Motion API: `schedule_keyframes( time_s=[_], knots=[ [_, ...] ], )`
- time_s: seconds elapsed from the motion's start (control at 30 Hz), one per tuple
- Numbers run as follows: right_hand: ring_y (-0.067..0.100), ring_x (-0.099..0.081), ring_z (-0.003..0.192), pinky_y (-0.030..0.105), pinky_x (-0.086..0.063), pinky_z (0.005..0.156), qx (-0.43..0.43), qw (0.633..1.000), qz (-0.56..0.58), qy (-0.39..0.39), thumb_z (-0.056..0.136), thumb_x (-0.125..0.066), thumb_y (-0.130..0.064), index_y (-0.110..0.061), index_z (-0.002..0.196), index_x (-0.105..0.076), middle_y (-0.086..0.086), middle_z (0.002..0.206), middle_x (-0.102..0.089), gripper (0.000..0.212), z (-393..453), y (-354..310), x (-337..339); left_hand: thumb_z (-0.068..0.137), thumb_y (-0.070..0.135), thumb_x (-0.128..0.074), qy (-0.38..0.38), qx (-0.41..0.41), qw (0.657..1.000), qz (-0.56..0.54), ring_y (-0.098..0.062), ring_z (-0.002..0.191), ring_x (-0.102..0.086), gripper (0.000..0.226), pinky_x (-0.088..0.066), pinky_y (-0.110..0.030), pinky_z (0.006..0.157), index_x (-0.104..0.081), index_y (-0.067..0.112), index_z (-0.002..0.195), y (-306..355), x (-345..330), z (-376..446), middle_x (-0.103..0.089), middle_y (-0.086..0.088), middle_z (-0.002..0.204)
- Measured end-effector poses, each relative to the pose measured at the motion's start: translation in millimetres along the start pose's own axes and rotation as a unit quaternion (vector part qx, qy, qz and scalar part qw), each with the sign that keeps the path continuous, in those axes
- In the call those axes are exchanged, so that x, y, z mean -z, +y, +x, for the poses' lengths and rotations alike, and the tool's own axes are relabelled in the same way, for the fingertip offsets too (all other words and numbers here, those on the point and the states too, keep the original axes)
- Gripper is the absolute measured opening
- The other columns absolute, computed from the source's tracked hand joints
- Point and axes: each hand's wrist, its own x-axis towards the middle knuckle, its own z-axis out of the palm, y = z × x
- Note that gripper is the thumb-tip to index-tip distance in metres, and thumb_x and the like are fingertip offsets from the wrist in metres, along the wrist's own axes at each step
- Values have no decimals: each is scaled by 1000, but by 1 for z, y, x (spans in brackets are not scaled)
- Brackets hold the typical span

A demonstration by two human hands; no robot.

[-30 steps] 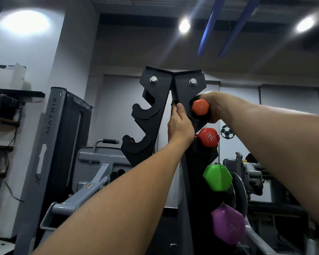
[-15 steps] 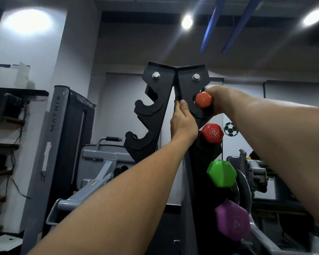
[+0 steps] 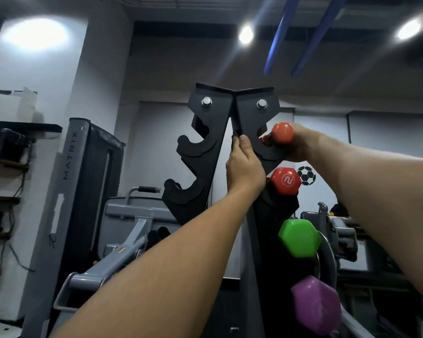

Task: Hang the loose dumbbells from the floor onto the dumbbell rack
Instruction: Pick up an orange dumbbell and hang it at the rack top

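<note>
Orange dumbbell, gripped in the right hand, is just beside the top hook of the rack, whose upright the left hand grips; next it must lower into that cradle.

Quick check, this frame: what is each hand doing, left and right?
Left hand: fingers curled around the middle edge of the dumbbell rack.
Right hand: grip closed on the orange dumbbell at the top right hook.
</note>
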Motion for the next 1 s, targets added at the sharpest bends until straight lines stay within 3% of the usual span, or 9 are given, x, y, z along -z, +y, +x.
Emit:
schedule_keyframes(
  time_s=[0.13, 0.3, 0.47, 0.53, 0.6, 0.67, 0.8, 0.93, 1.0],
  knots=[
    [24, -72, 78, 32, -61, 69, 5, 998, -49, -33, 94, -56, -10, -4, 94, -68, 12, 89, -74, 13, -3, -2, -13, 107, 47, -18, 4, 1, 1000, -1, -18, 147, -32, 58, -20, -19, 111, -29, 18, 156, 0, 0, 1, -37, -1, 159],
    [25, -74, 64, 42, -58, 81, -31, 995, -89, -22, 95, -56, -16, -7, 82, -69, 10, 74, -76, 20, -11, -14, -25, 108, 46, -19, 15, 3, 1000, 1, -18, 147, -32, 57, -17, -15, 105, -32, 17, 155, 0, -1, 0, -37, -1, 159],
    [35, -75, 97, 58, -57, 89, -66, 992, -103, -9, 89, -62, -26, -8, 103, -71, 17, 102, -77, 25, -21, -19, -30, 108, 46, -18, 18, 7, 1000, 8, -19, 146, -33, 57, -19, -15, 104, -32, 18, 155, 1, -2, -2, -39, -1, 158],
    [30, -76, 89, 50, -60, 85, -64, 995, -71, -2, 90, -61, -31, -10, 98, -72, 13, 95, -78, 25, -26, -17, -34, 108, 46, -18, 19, 6, 1000, 9, -18, 146, -33, 56, -18, -14, 102, -32, 19, 155, 1, -1, -2, -40, -1, 157],
    [24, -75, 70, 39, -64, 70, -75, 997, -8, -5, 93, -57, -32, -10, 85, -71, 10, 81, -77, 27, -27, -12, -34, 108, 46, -18, 15, 7, 1000, 10, -18, 146, -33, 57, -18, -16, 104, -32, 18, 155, 1, -1, -2, -39, -1, 158],
    [24, -75, 64, 35, -63, 60, -79, 996, 45, 0, 93, -54, -29, -10, 84, -72, 11, 80, -77, 28, -26, -7, -32, 108, 47, -18, 10, 8, 1000, 11, -18, 147, -32, 57, -18, -17, 107, -31, 18, 156, 1, 0, -2, -38, -1, 158],
    [27, -75, 75, 33, -62, 67, -77, 992, 96, 35, 90, -51, -35, -15, 98, -72, 11, 93, -78, 30, -23, -2, -32, 107, 48, -18, 6, 8, 1000, 13, -18, 147, -31, 58, -18, -18, 108, -30, 19, 156, 3, 1, -4, -37, -1, 159],
    [28, -73, 83, 35, -58, 85, -67, 988, 94, 99, 88, -50, -48, -15, 98, -74, 10, 100, -78, 42, -27, 0, -33, 107, 48, -18, 4, 9, 1000, 17, -19, 147, -32, 58, -21, -22, 113, -30, 19, 156, 4, 3, -5, -39, -2, 158],
    [27, -70, 82, 31, -55, 83, -69, 986, 66, 136, 85, -49, -57, -16, 99, -70, 6, 98, -75, 48, -30, 3, -29, 107, 49, -18, 0, 13, 1000, 16, -19, 147, -32, 58, -21, -23, 113, -29, 19, 156, 6, 4, -6, -38, -2, 159]
  ],
)
